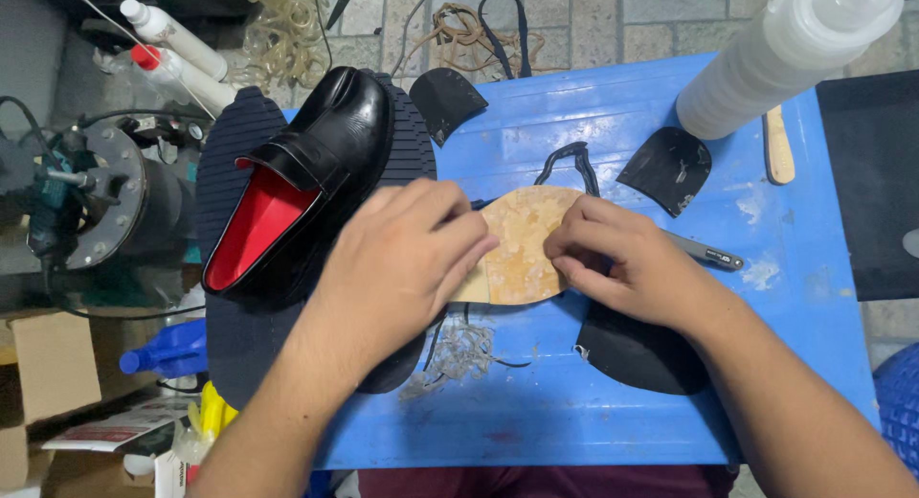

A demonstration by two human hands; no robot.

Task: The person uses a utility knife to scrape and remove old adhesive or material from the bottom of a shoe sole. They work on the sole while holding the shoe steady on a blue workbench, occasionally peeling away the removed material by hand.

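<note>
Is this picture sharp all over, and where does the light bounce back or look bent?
Head view: mostly sharp; the black shoe shows bright glare on its toe; the white bottle at top right looms large and soft, stretched by the wide lens; the left hand and right hand on the tan sole piece cast only soft shadows on the blue table.

Blue painted wooden plank table (613,402), scuffed, white smears at right. Grey stone-tile floor (593,19) behind. Round grey metal flanged machine (115,206) at left. Brown cardboard box (43,364) lower left. Even, flat light.
</note>
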